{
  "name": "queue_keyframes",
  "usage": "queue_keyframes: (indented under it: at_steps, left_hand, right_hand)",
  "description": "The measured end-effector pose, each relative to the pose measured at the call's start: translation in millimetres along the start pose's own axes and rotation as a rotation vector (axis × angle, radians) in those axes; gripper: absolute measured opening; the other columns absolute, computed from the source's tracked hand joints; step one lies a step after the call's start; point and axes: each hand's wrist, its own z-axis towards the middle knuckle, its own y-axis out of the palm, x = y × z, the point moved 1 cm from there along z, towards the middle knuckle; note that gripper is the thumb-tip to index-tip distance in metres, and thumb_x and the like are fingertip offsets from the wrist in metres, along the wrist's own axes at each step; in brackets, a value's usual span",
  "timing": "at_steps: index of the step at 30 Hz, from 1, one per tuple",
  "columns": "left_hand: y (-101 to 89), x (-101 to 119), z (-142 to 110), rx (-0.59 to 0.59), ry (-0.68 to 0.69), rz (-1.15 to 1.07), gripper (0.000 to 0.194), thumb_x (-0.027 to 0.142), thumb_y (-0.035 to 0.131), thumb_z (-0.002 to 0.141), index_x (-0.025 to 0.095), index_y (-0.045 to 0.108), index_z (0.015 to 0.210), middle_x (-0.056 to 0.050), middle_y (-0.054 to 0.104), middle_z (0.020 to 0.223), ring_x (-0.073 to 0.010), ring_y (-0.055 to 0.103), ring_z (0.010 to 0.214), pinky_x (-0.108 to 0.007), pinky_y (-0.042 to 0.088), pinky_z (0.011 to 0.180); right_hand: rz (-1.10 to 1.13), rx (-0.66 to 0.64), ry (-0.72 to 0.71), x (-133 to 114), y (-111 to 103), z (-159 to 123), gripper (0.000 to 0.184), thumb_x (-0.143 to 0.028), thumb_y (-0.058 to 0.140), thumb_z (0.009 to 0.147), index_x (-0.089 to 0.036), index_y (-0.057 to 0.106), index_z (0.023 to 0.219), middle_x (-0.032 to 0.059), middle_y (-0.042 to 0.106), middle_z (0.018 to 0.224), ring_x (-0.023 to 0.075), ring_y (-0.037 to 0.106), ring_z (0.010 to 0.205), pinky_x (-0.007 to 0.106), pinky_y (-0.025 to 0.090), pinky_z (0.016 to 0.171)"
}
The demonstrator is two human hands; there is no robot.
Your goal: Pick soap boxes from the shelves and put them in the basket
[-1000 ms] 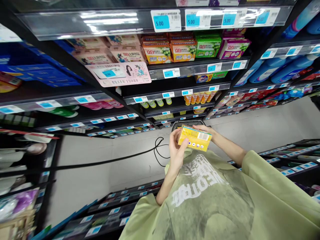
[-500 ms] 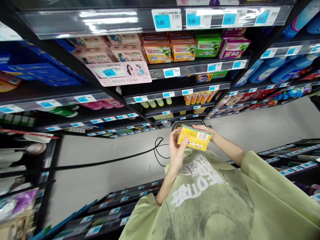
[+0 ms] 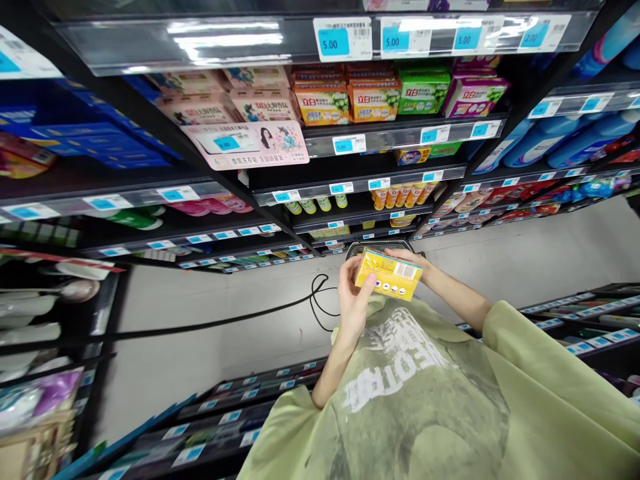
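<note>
A yellow soap pack [image 3: 389, 275], box-shaped and wrapped, is held in front of my chest, tilted so that a printed side with a barcode and a row of round icons faces up. My left hand [image 3: 352, 291] grips its left end, thumb pressed on the printed face. From the far right edge my right hand [image 3: 409, 256] holds it too; most of those fingers are hidden behind the pack. Just beyond the hands, partly covered by them, shows the rim of a dark basket [image 3: 354, 247].
Ahead, a shelf [image 3: 280, 163] carries pink soap packs [image 3: 265, 107], orange soap packs [image 3: 323, 103] and green ones [image 3: 424, 92]. Blue bottles [image 3: 575, 143] stand at the right. A black cord [image 3: 225, 323] stretches across the grey floor [image 3: 200, 360] at left. More shelving [image 3: 215, 423] lies behind me.
The shelves have shifted slightly to the right in view as my head turns a little. Both hands keep the same hold on the soap pack.
</note>
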Motion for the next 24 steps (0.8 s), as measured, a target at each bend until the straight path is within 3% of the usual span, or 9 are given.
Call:
queue_keyframes:
  at_steps: [11,18,24]
  left_hand:
    - [-2.1,-1,1,-0.005,-0.001,-0.015,0.054,0.058,0.087,0.086,0.03,0.068,0.128,-0.008,0.071,0.134,-0.0285,0.068,0.126,-0.043,0.055,0.109]
    - [-2.4,-2,4,0.011,-0.019,-0.021,0.055,0.057,0.089,0.084,0.03,0.067,0.127,-0.007,0.071,0.134,-0.0285,0.067,0.127,-0.042,0.053,0.111]
    - [-0.7,-4,8,0.005,-0.024,-0.034,0.056,0.058,0.09,0.082,0.029,0.067,0.124,-0.007,0.071,0.131,-0.0286,0.068,0.125,-0.041,0.054,0.108]
  right_hand:
    - [-0.02,0.043,0.024,-2,1,4,0.047,-0.038,0.038,0.116,-0.012,0.068,0.141,0.0087,0.088,0.103,0.0244,0.086,0.083,0.036,0.069,0.09]
    - [-0.048,0.013,-0.002,-1,-4,6,0.043,-0.044,0.05,0.113,-0.013,0.075,0.127,0.0076,0.087,0.092,0.0227,0.084,0.073,0.031,0.069,0.08]
    - [-0.087,-0.026,0.015,-1,-14,9,0.041,-0.042,0.054,0.111,-0.013,0.073,0.135,0.0083,0.088,0.099,0.0231,0.086,0.08,0.033,0.069,0.087]
